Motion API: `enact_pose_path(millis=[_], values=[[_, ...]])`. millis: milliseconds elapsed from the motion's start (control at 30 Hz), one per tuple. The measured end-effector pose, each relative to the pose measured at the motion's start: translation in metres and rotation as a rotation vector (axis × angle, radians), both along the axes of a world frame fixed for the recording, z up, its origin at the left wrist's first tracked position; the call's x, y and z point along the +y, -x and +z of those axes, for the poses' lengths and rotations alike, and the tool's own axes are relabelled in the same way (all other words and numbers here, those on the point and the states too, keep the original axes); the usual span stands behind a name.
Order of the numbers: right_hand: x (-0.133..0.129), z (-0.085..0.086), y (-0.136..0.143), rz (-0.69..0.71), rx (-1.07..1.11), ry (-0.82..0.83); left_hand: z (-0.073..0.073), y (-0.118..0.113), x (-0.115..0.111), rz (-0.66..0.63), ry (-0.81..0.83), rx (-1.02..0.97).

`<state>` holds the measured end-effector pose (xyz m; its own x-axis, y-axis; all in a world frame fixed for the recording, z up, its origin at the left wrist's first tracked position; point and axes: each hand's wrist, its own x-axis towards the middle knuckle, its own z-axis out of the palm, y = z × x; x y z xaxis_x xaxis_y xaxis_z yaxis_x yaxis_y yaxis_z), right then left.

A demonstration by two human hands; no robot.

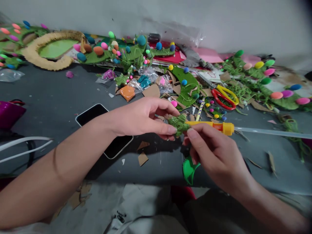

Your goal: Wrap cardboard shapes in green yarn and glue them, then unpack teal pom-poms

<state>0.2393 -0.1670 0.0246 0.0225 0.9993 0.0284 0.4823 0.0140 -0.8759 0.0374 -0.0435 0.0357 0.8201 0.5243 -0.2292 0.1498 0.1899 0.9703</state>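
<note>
A small green yarn-wrapped piece is held above the table between both hands. My left hand pinches its left side between thumb and fingers. My right hand grips its lower right edge with the thumb and fingertips. Just behind the right hand lies a yellow glue gun, a long clear glue stick extending out of its right end. Beneath the right hand a green claw-like plastic clip shows in part. A phone rests under the left forearm, partly covered by it.
Red-and-yellow-handled scissors lie beyond the right hand among cardboard scraps and green yarn. Green leaf shapes with coloured balls line the wall. A tan padded ring sits back left; white cables are at left.
</note>
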Motion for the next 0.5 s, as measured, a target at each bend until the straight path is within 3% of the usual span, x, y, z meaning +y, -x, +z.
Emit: enact_pose_path(millis=[233, 500], values=[[-0.0014, -0.0003, 0.0024, -0.009, -0.036, 0.002, 0.0043, 0.0002, -0.0016, -0.022, -0.019, 0.033], [-0.0036, -0.002, 0.0047, -0.042, -0.039, 0.084, -0.0021, -0.0046, -0.0047, 0.073, -0.23, 0.07]])
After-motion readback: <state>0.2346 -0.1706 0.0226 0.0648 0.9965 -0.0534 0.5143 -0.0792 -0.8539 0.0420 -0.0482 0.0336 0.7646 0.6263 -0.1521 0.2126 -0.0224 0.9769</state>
